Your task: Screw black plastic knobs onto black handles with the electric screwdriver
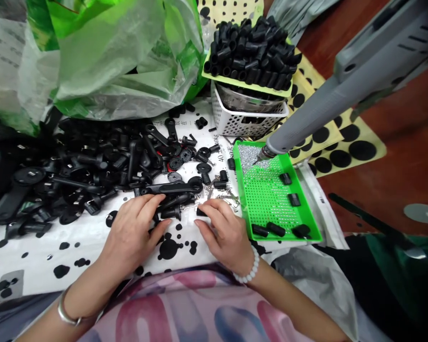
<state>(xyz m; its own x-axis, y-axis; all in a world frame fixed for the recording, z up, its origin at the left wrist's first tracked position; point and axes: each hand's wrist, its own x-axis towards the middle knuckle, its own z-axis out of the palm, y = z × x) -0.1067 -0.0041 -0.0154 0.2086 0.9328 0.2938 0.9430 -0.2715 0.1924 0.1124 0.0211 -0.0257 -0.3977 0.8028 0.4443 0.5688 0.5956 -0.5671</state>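
My left hand is over the front of the table, its thumb and fingers apart, with no part visibly gripped. Just past its fingertips is a long black plastic crank arm, and a short black tubular knob lies beside the thumb. My right hand wears a bead bracelet. Its curled fingers and thumb close around a small black plastic piece, partly hidden by the fingertips. Small metal pins lie scattered beyond this hand.
A large heap of black crank parts covers the left. A green tray at right holds tiny metal pieces and several black tubes; a grey electric screwdriver slants over it. Behind stand a tub of black tubes and plastic bags.
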